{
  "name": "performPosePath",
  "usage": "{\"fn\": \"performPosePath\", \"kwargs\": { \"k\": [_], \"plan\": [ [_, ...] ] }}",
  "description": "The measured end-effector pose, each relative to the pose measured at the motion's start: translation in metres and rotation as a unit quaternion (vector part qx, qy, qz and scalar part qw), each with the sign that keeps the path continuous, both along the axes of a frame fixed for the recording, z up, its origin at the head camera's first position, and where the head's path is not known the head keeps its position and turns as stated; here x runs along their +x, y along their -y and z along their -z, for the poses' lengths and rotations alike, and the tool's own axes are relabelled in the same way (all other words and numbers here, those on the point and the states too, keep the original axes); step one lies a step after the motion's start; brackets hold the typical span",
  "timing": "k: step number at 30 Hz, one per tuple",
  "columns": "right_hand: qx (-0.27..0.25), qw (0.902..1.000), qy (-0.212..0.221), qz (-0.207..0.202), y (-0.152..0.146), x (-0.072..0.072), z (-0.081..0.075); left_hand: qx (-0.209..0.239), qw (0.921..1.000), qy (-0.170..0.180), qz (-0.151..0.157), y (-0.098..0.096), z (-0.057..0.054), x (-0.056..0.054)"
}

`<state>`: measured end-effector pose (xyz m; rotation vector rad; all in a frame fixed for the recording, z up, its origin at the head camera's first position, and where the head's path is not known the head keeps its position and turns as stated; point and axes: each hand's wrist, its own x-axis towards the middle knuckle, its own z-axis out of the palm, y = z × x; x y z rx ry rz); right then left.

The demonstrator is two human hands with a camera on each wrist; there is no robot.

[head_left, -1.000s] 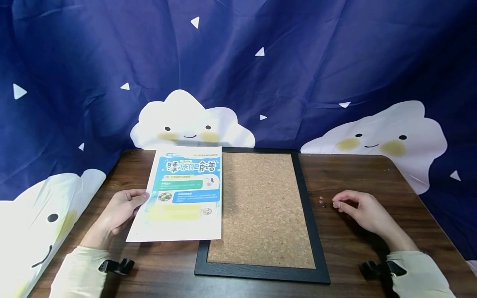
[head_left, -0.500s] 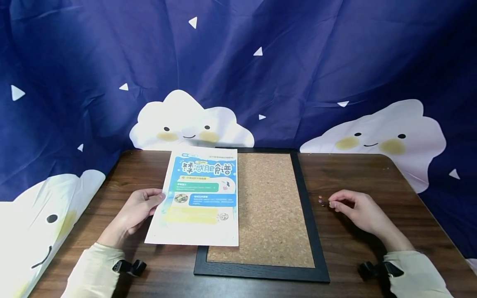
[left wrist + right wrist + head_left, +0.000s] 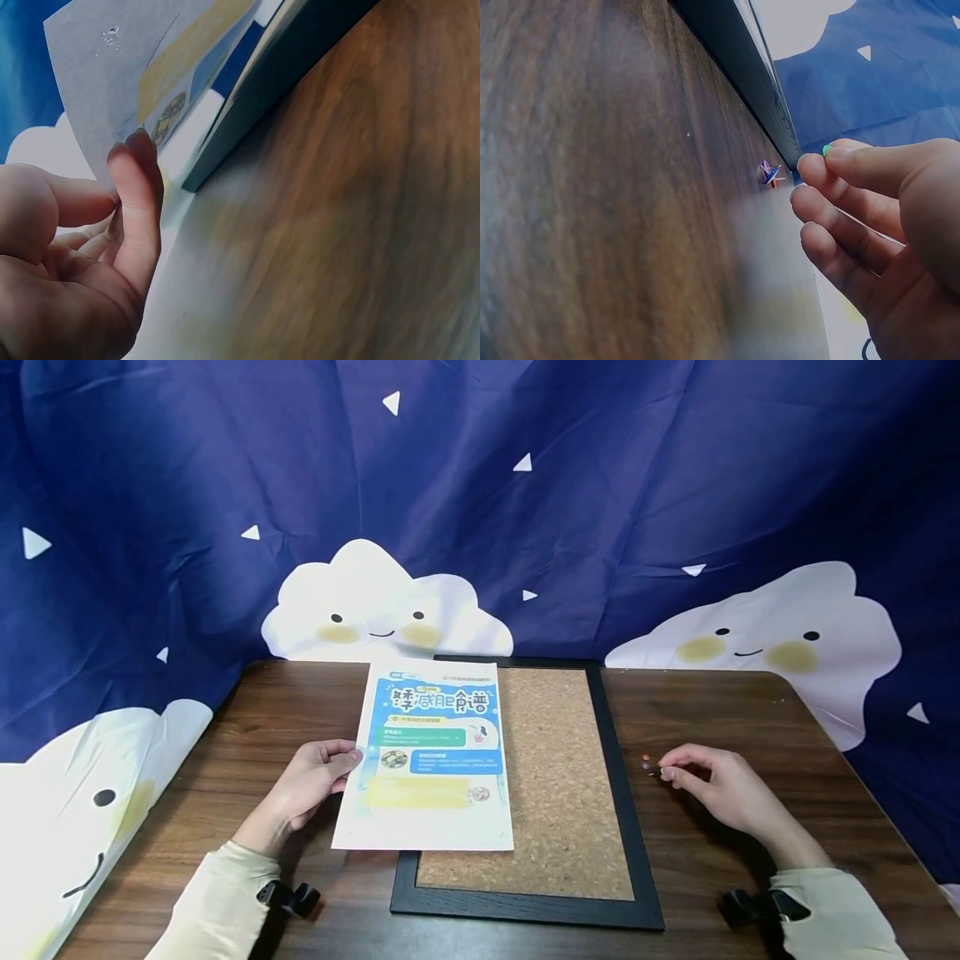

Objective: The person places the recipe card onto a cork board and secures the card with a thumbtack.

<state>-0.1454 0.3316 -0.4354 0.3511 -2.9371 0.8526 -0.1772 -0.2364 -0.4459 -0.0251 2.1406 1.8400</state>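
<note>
Nearest, two pale sleeves (image 3: 217,902) are entering from the near side of the tabletop (image 3: 765,714), each bearing a small black device (image 3: 288,897) at the wrist. Toward the tabletop's left edge, the left hand (image 3: 307,785) is pinching the left side of a printed sheet (image 3: 427,827) between thumb and fingers. Toward the right edge, the right hand (image 3: 716,785) is pinching a small green piece (image 3: 827,150) between thumb and forefinger, its other fingers loosely curling, as the right wrist view is showing.

Between the hands, a black-framed corkboard (image 3: 562,777) is lying on the tabletop, its near end reaching closer to the person than the sheet does. The sheet, showing blue, green and yellow blocks, is covering much of the board's left side and extending past its frame to the left; whether they are touching is hard to tell. Just beside the frame's right side, some tiny coloured pieces (image 3: 769,174) are lying together near the right fingertips.

Farther off, the board is reaching the tabletop's far edge, and behind it a blue curtain (image 3: 480,485) with smiling clouds is hanging.
</note>
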Motion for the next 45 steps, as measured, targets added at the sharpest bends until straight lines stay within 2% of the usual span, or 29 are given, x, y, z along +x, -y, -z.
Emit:
{"fn": "performPosePath", "kwargs": {
  "k": [17,35,41,45],
  "plan": [
    [0.007,0.9999,0.009,-0.005,0.004,0.003,-0.004,0.036,0.9990,-0.006,0.027,-0.033,0.012,-0.003],
    [-0.002,0.9998,0.004,-0.018,0.010,0.002,-0.006,0.055,0.9966,0.000,0.062,-0.064,0.012,-0.007],
    [-0.004,0.9997,-0.012,-0.022,0.013,0.002,-0.007,0.052,0.9962,-0.002,0.070,-0.072,0.012,-0.009],
    [-0.003,0.9997,-0.007,-0.023,0.015,0.000,-0.009,0.043,0.9964,-0.003,0.073,-0.076,0.011,-0.010]
  ]
}}
